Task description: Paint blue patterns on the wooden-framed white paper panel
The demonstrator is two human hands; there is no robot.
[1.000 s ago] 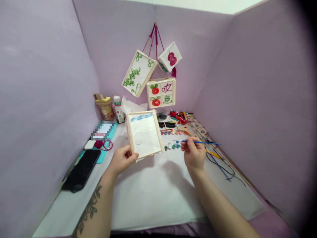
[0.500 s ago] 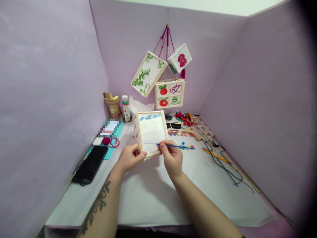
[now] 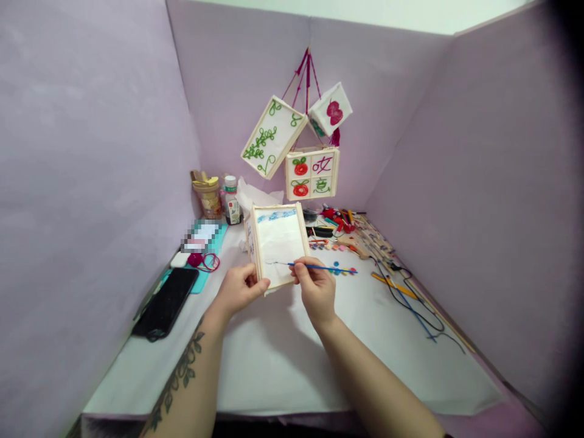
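A wood-framed white box is tilted up above the table, with a blue painted band along the top of its front panel and a thin faint line low down. My left hand grips its lower left corner, thumb on the front edge. My right hand pinches a thin blue brush, whose tip points left at the lower part of the panel, by the faint line. Small coloured paint pots lie on the table behind the brush.
Three decorated boxes hang from purple cords at the back. On the left are a black phone, a jar and a bottle. Pliers, a hot glue gun, a black cable and sticks lie at the right.
The faint line on the lower panel looks slightly longer and curved. Both hands keep their holds, and the view has shifted very slightly.
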